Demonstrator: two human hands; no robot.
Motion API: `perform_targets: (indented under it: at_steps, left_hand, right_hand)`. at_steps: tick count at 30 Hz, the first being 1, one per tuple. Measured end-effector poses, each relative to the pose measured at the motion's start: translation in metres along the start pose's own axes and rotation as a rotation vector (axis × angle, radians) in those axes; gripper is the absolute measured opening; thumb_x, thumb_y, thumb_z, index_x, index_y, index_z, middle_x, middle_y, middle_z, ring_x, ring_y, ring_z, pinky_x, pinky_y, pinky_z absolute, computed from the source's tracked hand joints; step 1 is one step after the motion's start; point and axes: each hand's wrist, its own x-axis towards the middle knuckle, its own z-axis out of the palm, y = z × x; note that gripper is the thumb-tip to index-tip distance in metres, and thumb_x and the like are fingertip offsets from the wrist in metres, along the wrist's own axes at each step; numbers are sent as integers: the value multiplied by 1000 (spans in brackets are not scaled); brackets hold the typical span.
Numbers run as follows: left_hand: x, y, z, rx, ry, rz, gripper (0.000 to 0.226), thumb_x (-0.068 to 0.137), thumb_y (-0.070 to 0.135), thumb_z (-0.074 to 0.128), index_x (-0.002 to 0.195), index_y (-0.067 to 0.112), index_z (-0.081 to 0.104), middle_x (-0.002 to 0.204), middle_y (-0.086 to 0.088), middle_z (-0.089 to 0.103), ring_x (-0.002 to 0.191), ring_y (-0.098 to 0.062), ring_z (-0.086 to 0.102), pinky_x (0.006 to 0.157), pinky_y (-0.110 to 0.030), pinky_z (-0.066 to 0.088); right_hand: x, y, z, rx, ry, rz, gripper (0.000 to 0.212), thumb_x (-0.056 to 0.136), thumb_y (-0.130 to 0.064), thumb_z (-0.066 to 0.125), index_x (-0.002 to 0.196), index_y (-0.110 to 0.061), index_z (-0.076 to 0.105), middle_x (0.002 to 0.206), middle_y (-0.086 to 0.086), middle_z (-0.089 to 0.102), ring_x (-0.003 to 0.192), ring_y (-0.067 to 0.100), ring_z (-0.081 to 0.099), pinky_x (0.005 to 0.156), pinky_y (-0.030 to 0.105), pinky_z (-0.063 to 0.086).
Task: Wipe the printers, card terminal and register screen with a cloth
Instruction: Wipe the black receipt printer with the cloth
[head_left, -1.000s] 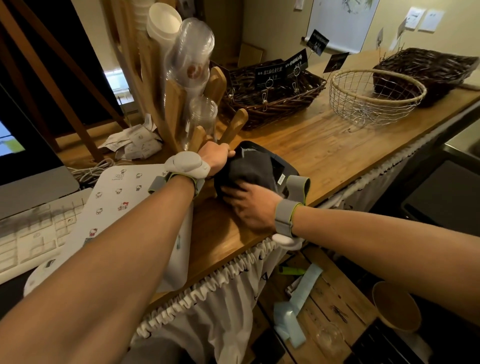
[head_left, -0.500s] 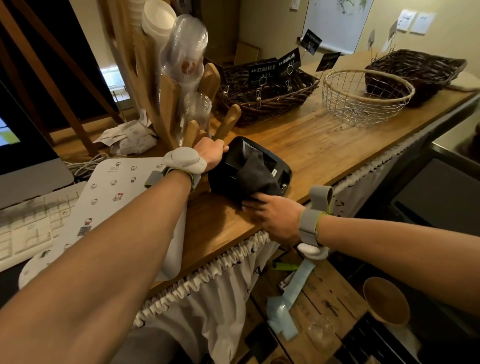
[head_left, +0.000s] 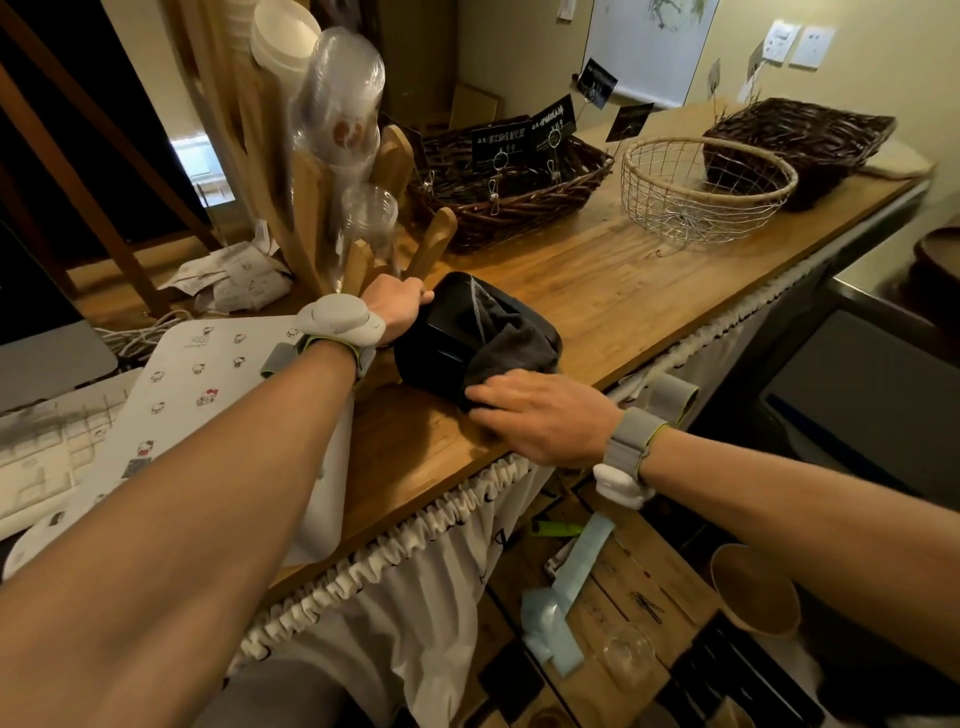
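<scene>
A small black printer (head_left: 441, 332) sits at the front edge of the wooden surface (head_left: 613, 291), just right of a white patterned mat (head_left: 208, 374). The left hand (head_left: 397, 309) grips the printer's far left side. The right hand (head_left: 545, 415) lies flat, fingers extended, pressing a dark grey cloth (head_left: 509, 343) over the printer's near right corner.

Both forearms are bare, with no sleeves. The left wrist (head_left: 340, 332) carries a rounded white pod on a grey strap edged in lime green. The right wrist (head_left: 631, 449) has a ribbed grey band, a white pod beneath and a loose strap tail.
</scene>
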Motion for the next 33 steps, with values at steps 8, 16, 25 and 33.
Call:
perform_targets:
  at_steps: [8,16,25,33]
  left_hand:
    - [-2,2,0,12,-2,-15,44,95,29,41,125,3,60,130,-7,62,119,-25,54,101,-34,36]
    - [-3,3,-4,14,8,-28,40,95,29,42,116,5,65,125,-5,64,114,-24,55,88,-30,35]
    - [-1,-2,-2,-389,-1,-142,34,100,24,38,112,9,65,121,-2,66,95,-14,56,71,-23,40]
    - [-2,-4,-4,-454,52,-183,36,99,27,36,111,9,65,112,-7,62,102,-22,58,91,-30,44]
  right_hand:
    - [9,3,24,225,-183,779,85,92,-42,49,149,-7,-3,158,12,-7,146,28,-5,119,44,6]
    - [76,14,28,111,-44,638,65,97,-27,38,149,-6,5,158,14,1,146,30,-1,117,44,3]
    - [111,23,32,186,70,718,59,93,-24,46,144,-5,23,153,13,22,144,31,10,118,42,7]
    - [146,37,22,152,16,725,64,83,-38,59,132,-5,34,136,13,40,132,34,28,113,44,19]
